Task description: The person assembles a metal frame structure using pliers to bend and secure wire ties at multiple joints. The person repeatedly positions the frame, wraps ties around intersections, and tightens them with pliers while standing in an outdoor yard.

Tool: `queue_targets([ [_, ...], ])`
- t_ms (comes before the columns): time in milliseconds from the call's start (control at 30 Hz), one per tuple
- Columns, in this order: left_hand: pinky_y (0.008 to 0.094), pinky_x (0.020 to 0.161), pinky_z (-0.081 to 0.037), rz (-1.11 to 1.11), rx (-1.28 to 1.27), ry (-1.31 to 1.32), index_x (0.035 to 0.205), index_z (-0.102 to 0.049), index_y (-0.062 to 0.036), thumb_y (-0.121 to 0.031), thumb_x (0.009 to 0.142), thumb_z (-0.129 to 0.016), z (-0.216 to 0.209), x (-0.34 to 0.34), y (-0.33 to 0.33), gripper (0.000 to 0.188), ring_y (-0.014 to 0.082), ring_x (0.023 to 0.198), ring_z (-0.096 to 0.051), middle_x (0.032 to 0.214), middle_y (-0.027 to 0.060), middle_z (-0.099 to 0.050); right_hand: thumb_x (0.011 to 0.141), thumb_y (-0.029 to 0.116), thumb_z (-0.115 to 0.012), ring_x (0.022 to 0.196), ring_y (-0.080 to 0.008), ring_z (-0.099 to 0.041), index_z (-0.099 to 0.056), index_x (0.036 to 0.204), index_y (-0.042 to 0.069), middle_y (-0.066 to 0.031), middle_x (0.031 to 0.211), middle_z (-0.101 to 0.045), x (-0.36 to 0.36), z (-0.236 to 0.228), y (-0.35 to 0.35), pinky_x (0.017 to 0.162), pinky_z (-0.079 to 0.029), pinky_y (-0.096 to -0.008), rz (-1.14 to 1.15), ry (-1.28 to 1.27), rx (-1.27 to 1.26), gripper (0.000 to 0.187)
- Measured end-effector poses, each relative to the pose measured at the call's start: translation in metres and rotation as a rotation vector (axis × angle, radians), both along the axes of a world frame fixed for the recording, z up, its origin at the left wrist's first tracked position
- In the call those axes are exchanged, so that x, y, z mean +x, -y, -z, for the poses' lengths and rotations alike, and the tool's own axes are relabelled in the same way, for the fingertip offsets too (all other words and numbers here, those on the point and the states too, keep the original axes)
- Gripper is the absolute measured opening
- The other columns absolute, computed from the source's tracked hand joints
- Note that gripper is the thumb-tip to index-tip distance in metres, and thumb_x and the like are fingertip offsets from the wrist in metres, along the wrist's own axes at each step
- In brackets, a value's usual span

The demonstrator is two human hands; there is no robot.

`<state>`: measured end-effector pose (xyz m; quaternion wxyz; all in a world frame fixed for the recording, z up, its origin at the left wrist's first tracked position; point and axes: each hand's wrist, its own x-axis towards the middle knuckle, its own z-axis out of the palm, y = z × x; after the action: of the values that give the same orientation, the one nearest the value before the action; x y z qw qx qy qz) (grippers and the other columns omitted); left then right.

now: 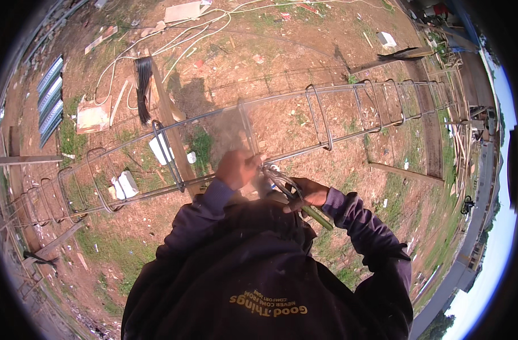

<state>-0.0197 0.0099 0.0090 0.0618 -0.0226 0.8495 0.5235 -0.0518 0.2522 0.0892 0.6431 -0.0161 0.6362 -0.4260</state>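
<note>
A long cage of steel rebar (293,152) with square stirrups crosses in front of me, from lower left to upper right. My left hand (236,169) is closed at the near bar, its fingers around the lower end of a stirrup (247,127). Whether a thin wire is also between them is too small to tell. My right hand (309,194) grips a pair of pincers (281,180), one handle covered in green. Their jaws point up and left to the joint beside my left fingertips. Part of the right hand's grip is hidden behind the handles.
Wooden beams (171,127) stand under the cage, with a bundle of black tie wire (143,90) hanging over one. Corrugated metal sheets (51,102) lie at the left. A pale hose (213,22) trails over the dirt. Timber (463,150) is stacked at the right.
</note>
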Motion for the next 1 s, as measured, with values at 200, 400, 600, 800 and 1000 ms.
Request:
queue_targets([
  [200, 0.0409, 0.051, -0.04, -0.048, -0.032, -0.044, 0.065, -0.064, 0.0013, -0.037, 0.091, -0.065, -0.003, -0.002, 0.0, 0.046, 0.0351, 0.047, -0.05, 0.053, 0.0189, -0.051, 0.088, 0.028, -0.065, 0.069, -0.0337, -0.061, -0.053, 0.117, 0.002, -0.0144, 0.087, -0.059, 0.002, -0.007, -0.019, 0.061, -0.05, -0.0441, -0.458, -1.429, 0.175, 0.04],
  [400, 0.0409, 0.049, -0.039, -0.044, -0.1, -0.038, 0.057, -0.058, 0.0022, -0.038, 0.09, -0.065, -0.006, -0.011, 0.001, 0.052, 0.0344, 0.045, -0.049, 0.051, 0.0188, -0.049, 0.099, 0.035, -0.049, 0.067, -0.0463, -0.059, -0.054, 0.099, 0.0, -0.0251, 0.07, -0.057, 0.021, -0.001, -0.01, 0.059, -0.044, -0.0508, -0.193, -0.853, 0.173, 0.035],
  [600, 0.0395, 0.047, -0.039, -0.02, -0.013, 0.024, 0.058, -0.056, 0.0011, -0.037, 0.091, -0.065, -0.008, -0.011, -0.001, 0.051, 0.0323, 0.044, -0.051, 0.049, 0.0173, -0.05, 0.097, 0.037, -0.049, 0.071, -0.0487, -0.06, -0.054, 0.101, 0.0, -0.0294, 0.07, -0.06, 0.035, 0.025, -0.01, 0.065, -0.048, -0.0531, -0.051, -0.91, 0.178, 0.037],
  [800, 0.0392, 0.047, -0.039, -0.067, -0.14, -0.051, 0.063, -0.062, 0.0005, -0.04, 0.091, -0.063, -0.006, -0.013, -0.007, 0.049, 0.0321, 0.045, -0.053, 0.051, 0.0181, -0.051, 0.093, 0.035, -0.057, 0.066, -0.044, -0.06, -0.056, 0.099, -0.001, -0.0256, 0.069, -0.06, 0.03, 0.023, -0.008, 0.061, -0.048, -0.0498, 0.012, -0.772, 0.153, 0.037],
  [1000, 0.0403, 0.048, -0.037, -0.1, -0.107, -0.042, 0.063, -0.062, 0.0011, -0.042, 0.09, -0.064, -0.013, -0.01, -0.008, 0.051, 0.0295, 0.044, -0.046, 0.05, 0.0187, -0.046, 0.078, 0.026, -0.079, 0.047, -0.0146, -0.059, -0.058, 0.092, 0.001, -0.0061, 0.061, -0.058, -0.007, 0.0, -0.021, 0.044, -0.048, -0.0264, -0.031, 0.139, 0.031, 0.035],
])
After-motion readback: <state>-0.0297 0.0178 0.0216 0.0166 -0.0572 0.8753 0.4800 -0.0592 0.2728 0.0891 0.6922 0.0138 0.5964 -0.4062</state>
